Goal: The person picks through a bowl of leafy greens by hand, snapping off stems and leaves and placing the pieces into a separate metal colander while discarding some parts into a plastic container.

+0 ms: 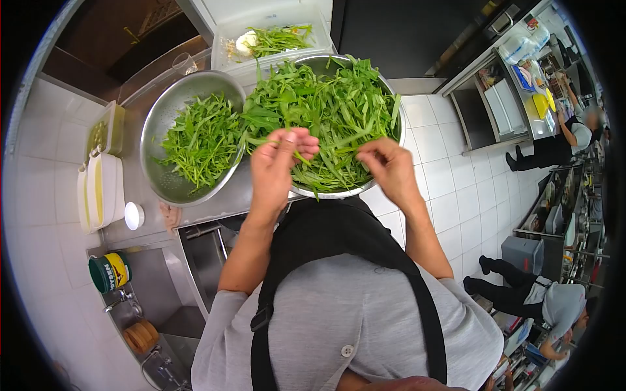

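Note:
Leafy green stems (326, 104) are heaped over a large metal bowl (402, 127) in front of me. Above the heap's left part, my left hand (282, 153) is closed on a green stem, fingers curled. My right hand (386, 161) pinches the end of a stem at the heap's right front. To the left, a perforated metal colander (153, 133) holds a smaller pile of cut greens (202, 140). Behind the bowl, a clear plastic tub (225, 39) contains more stems and a white lump.
On the left are a small white cup (134, 216), white containers (107, 189), a green-yellow can (109, 272) and a sink (156, 280). Two people (567, 133) (554, 303) stand at the right, near a counter (535, 98) and shelves.

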Action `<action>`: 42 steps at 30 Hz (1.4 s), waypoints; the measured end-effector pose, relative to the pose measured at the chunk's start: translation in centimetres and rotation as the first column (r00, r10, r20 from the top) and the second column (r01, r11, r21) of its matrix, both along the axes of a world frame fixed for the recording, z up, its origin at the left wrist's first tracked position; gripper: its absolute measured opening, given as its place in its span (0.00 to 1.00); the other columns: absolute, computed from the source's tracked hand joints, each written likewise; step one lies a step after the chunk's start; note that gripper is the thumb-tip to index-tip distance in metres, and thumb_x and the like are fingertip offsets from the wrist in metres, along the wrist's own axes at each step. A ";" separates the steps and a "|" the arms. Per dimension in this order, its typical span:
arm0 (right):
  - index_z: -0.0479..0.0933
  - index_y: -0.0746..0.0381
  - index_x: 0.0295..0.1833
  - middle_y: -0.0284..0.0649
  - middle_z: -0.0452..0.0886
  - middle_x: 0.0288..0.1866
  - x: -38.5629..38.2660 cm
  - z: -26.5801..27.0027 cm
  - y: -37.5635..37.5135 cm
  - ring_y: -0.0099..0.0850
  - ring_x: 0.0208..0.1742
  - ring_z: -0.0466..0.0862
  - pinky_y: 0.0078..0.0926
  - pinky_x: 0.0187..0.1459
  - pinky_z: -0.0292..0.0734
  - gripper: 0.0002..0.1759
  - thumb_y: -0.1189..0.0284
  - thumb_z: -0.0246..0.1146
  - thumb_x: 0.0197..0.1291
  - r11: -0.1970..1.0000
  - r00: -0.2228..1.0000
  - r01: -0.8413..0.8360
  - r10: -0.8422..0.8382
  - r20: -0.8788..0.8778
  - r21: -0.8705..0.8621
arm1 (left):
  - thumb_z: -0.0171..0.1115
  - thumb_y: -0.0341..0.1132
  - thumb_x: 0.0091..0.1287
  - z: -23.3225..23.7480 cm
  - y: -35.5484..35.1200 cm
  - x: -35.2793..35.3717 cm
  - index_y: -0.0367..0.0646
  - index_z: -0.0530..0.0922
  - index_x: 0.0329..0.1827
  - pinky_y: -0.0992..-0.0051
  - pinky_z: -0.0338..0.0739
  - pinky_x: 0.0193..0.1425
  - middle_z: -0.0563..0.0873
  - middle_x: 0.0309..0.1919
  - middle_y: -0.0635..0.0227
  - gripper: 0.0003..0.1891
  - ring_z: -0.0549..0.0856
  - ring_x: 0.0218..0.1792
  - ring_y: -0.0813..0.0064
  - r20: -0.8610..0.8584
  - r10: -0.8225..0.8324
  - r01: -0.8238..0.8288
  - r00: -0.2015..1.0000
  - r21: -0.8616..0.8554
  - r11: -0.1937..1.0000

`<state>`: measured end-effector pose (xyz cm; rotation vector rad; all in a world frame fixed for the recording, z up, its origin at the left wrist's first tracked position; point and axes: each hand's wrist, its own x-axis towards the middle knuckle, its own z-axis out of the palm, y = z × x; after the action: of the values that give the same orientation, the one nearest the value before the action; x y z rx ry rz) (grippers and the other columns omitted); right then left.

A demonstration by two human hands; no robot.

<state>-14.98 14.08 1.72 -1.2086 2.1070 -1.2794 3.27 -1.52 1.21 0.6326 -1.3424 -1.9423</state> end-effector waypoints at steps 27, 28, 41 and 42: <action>0.84 0.70 0.43 0.31 0.83 0.38 -3.6 7.2 -5.8 0.18 0.36 0.82 0.18 0.41 0.77 0.03 0.81 0.69 0.67 0.917 0.989 0.046 0.013 0.145 -0.396 | 0.49 0.37 0.85 0.3 -0.8 -0.2 0.42 0.68 0.74 0.60 0.82 0.63 0.83 0.63 0.46 0.19 0.85 0.60 0.60 -0.382 -0.061 0.213 0.922 0.371 0.904; 0.84 0.70 0.43 0.31 0.83 0.38 -3.1 8.5 -5.6 0.18 0.37 0.82 0.18 0.42 0.78 0.02 0.82 0.69 0.67 0.895 0.992 0.046 0.013 0.128 -0.443 | 0.51 0.37 0.85 1.4 -0.7 -0.1 0.41 0.70 0.73 0.70 0.79 0.52 0.85 0.57 0.51 0.19 0.83 0.47 0.72 -0.384 -0.009 0.175 0.923 0.400 0.900; 0.77 0.72 0.58 0.44 0.86 0.54 -0.5 1.0 -6.0 0.33 0.53 0.91 0.25 0.58 0.85 0.13 0.88 0.64 0.70 0.909 0.793 -0.065 0.298 0.531 -0.412 | 0.68 0.33 0.76 0.2 -0.4 -2.8 0.35 0.83 0.56 0.85 0.63 0.28 0.80 0.33 0.76 0.12 0.71 0.26 0.89 -0.200 -0.001 0.097 0.980 0.471 0.877; 0.79 0.72 0.56 0.44 0.88 0.52 0.4 2.1 -5.8 0.31 0.52 0.91 0.24 0.57 0.85 0.11 0.87 0.65 0.69 0.916 0.794 -0.029 0.265 0.547 -0.401 | 0.68 0.33 0.77 -0.1 -0.5 -3.2 0.35 0.83 0.56 0.85 0.63 0.27 0.81 0.33 0.76 0.12 0.71 0.26 0.89 -0.206 0.003 0.093 0.978 0.452 0.887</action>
<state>-14.59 8.25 3.85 -0.9110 1.3236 -1.7570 0.03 -2.02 1.10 0.6036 -0.7755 -2.3166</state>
